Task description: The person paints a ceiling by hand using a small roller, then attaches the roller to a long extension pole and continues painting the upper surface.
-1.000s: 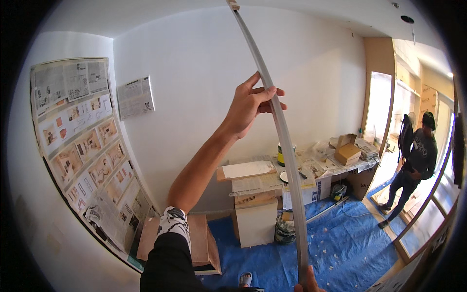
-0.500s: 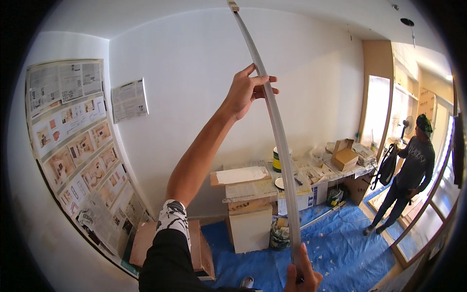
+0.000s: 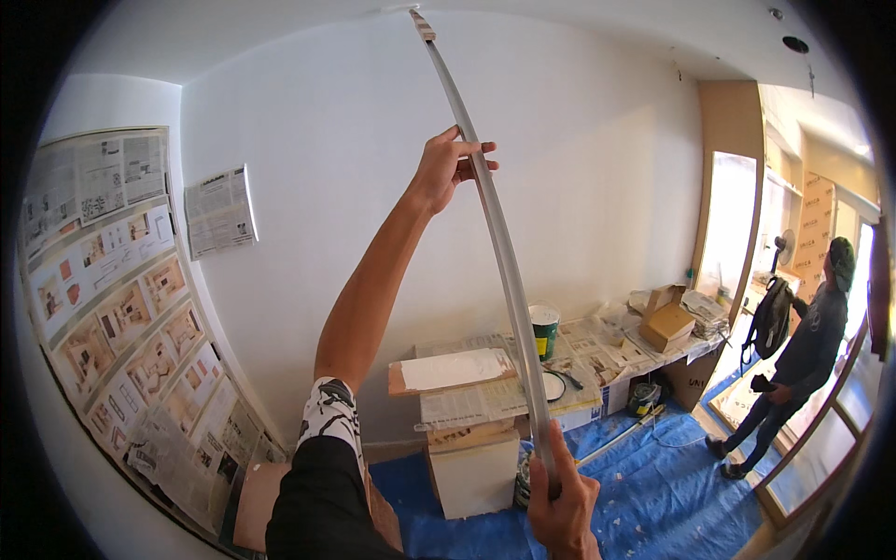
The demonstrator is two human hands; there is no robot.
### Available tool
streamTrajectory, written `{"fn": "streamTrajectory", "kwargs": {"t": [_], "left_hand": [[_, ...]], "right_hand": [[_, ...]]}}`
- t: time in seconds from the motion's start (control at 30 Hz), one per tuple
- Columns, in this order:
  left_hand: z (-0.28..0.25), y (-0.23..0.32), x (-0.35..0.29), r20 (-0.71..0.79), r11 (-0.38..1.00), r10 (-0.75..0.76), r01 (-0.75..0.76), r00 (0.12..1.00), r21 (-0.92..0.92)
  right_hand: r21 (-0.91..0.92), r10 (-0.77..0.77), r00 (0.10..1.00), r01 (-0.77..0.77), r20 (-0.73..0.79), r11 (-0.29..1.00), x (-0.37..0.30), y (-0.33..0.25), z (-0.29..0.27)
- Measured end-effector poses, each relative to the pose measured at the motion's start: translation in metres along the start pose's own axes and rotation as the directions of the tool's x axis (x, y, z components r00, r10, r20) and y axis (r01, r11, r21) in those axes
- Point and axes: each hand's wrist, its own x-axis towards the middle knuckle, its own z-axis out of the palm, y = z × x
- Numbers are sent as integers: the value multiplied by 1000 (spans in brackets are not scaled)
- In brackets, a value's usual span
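Note:
A long grey metal pole (image 3: 502, 252) slants up in front of me toward the white ceiling. Fixed to its far end is a small tan, wooden-looking piece (image 3: 426, 30), whose dark tip comes close to a pale patch on the ceiling; whether they touch I cannot tell. My left hand (image 3: 441, 175), arm stretched out, steadies the upper part of the pole between thumb and loosely curled fingers. Lower down, my right hand (image 3: 566, 504) is closed around the pole's bottom end, thumb along it.
Newspaper covers a low bench (image 3: 476, 403) bearing a paint-smeared board (image 3: 457, 371), a green paint can (image 3: 544, 331) and an opened cardboard box (image 3: 668, 322). Blue sheeting (image 3: 635, 495) lies on the floor. At right, another person (image 3: 803, 345) holds a black backpack (image 3: 769, 313). Printed sheets (image 3: 121, 308) cover the left panel.
Both hands and the pole have shifted left in view, and my right hand sits higher. The tip piece shows more fully near the ceiling. The other person's lower hand now holds something dark.

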Motion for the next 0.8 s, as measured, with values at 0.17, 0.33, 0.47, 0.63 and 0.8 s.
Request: {"fn": "streamTrajectory", "kwargs": {"t": [0.17,0.33,0.47,0.63,0.8], "left_hand": [[-18,-25,30,1,1000,-26,26,1000,11],[-21,-32,27,-1,999,-36,36,999,31],[2,-9,5,25,999,-13,12,1000,32],[48,42,-48,99,998,55,-58,994,25],[83,98,-113,110,997,81,-83,991,10]], "right_hand": [[68,-26,1000,27,-11,997,34,13,18],[58,20,998,-24,67,998,36,25,20],[33,-96,994,98,-55,995,6,35,11],[4,-80,991,80,-104,997,-66,8,-37],[38,169,982,-173,81,984,-145,-40,-101]]}}
